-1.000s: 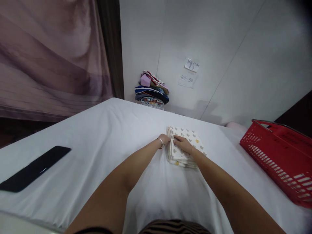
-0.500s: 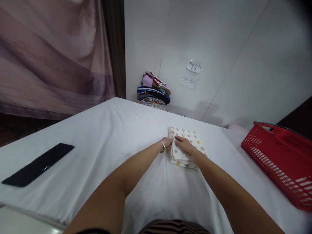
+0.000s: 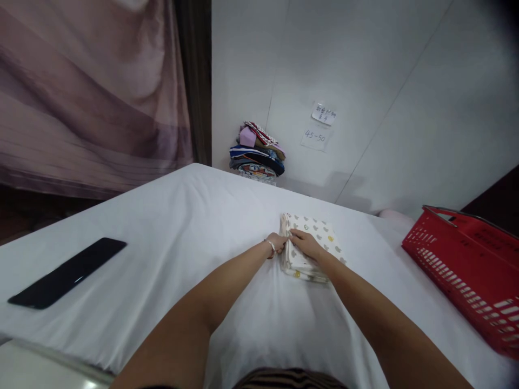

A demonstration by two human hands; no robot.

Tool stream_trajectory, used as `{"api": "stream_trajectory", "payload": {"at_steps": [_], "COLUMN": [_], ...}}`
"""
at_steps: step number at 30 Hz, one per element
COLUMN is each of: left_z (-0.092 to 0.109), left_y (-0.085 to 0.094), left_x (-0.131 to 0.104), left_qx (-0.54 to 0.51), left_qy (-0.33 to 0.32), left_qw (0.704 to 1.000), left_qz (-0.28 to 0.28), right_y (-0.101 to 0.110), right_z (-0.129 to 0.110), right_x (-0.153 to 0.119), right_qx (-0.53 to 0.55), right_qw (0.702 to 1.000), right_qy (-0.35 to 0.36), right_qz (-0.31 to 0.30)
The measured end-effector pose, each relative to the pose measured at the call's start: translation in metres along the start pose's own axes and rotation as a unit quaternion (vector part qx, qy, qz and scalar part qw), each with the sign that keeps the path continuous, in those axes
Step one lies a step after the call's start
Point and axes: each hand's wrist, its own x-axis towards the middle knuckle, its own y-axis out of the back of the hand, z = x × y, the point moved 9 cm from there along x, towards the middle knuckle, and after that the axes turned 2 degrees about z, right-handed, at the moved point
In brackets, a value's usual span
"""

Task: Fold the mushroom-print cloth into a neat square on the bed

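A folded cloth, white with small grey and yellow figures, lies in thick layers on the white-covered table. My left hand, with a bracelet at its wrist, is closed on the cloth's left folded edge. My right hand rests over the top near that same edge, its fingertips bent and pinching the upper layers close to the left hand. The fingertips of both hands are partly hidden against the fabric.
A red plastic basket stands at the right. A dark flat slab lies at the left. Beyond the far edge is a pile of folded clothes by the wall with paper signs. A pinkish curtain hangs at the back left.
The fingers of my right hand have drawn in at the cloth's left edge, nearer my left hand. The cloth stays in place; the whole view has shifted slightly.
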Motion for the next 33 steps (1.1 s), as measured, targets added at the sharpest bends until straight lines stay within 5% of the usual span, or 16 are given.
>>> {"api": "stream_trajectory", "payload": {"at_steps": [5,14,21,33], "left_z": [0.004,0.003,0.012,0.008], "left_y": [0.005,0.001,-0.007,-0.012], "left_x": [0.006,-0.005,-0.012,-0.036], "left_qx": [0.066,0.175,0.307,0.351], "left_qy": [-0.038,-0.105,-0.17,-0.174], "left_qw": [0.995,0.977,0.934,0.919], "left_qz": [0.06,0.055,0.061,0.031], "right_y": [0.004,-0.014,-0.025,-0.021], "right_z": [-0.008,0.001,0.018,0.015], "right_x": [0.016,0.075,0.075,0.078], "right_qx": [-0.065,-0.211,-0.215,-0.191], "right_qw": [0.997,0.977,0.976,0.981], "right_qy": [0.019,0.034,0.014,-0.001], "right_qz": [0.025,0.02,-0.018,-0.039]}}
